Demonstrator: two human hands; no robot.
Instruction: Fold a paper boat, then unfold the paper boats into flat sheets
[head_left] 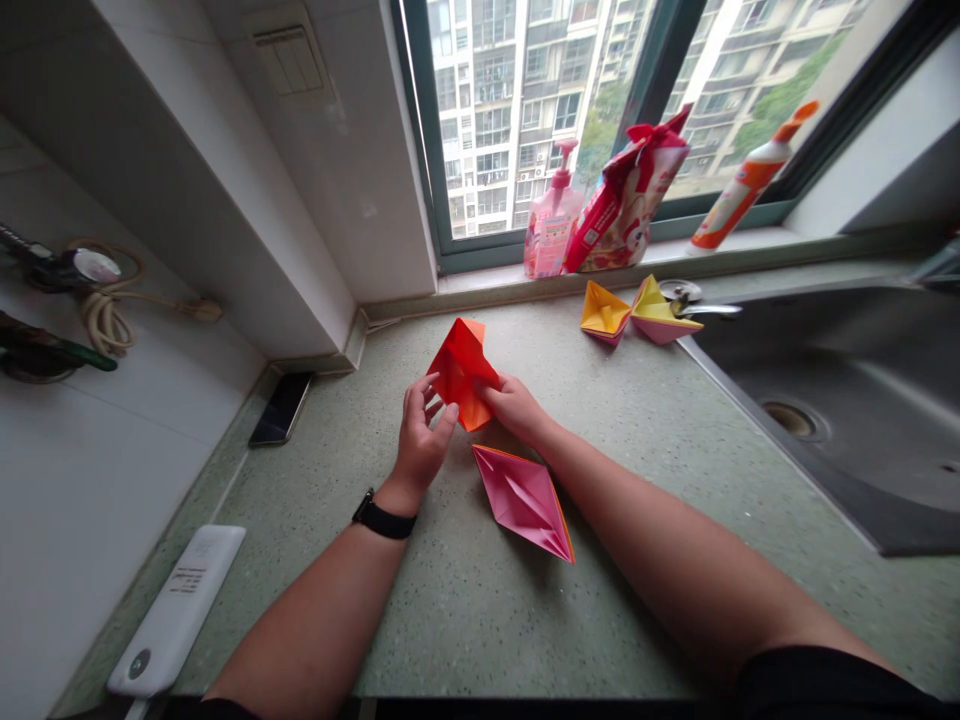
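Observation:
A folded orange-red paper (pixel 459 370) is held up above the counter. My right hand (pixel 516 408) grips its right lower edge, thumb on the near face. At its left side is my left hand (pixel 427 428), fingers apart and curved toward the paper; whether the fingertips touch it I cannot tell. Just nearer to me, a pink folded paper boat (pixel 526 500) with an orange edge lies on the counter. Farther off, beside the sink, stand a yellow-orange paper boat (pixel 604 314) and a yellow and pink paper boat (pixel 661 312).
The speckled green counter (pixel 322 560) meets a metal sink (pixel 847 400) on the right. A phone (pixel 281 409) and a white power bank (pixel 178 610) lie on the left. A pink pump bottle (pixel 552 225), a red bag (pixel 634 200) and an orange-white bottle (pixel 741 195) line the windowsill.

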